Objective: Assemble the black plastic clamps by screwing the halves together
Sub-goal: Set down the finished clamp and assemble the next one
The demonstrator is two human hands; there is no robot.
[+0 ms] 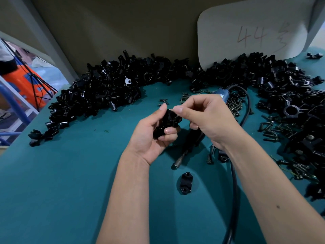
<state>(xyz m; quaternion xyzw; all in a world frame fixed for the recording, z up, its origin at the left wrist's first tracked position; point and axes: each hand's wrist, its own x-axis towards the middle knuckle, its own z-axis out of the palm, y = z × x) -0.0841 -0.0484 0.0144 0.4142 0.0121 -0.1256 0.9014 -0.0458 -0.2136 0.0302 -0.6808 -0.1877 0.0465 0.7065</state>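
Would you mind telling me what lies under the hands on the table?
Under the right hand lies an electric screwdriver, its metal tip poking out and its cable trailing away. Its middle is covered by the hand. The left hand holds a clamp.

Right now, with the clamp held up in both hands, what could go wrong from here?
The right hand pinches at the top of the clamp that the left hand grips above the table; any small part there could drop among the loose screws. The power screwdriver and its cable lie under the right forearm, which might snag them.
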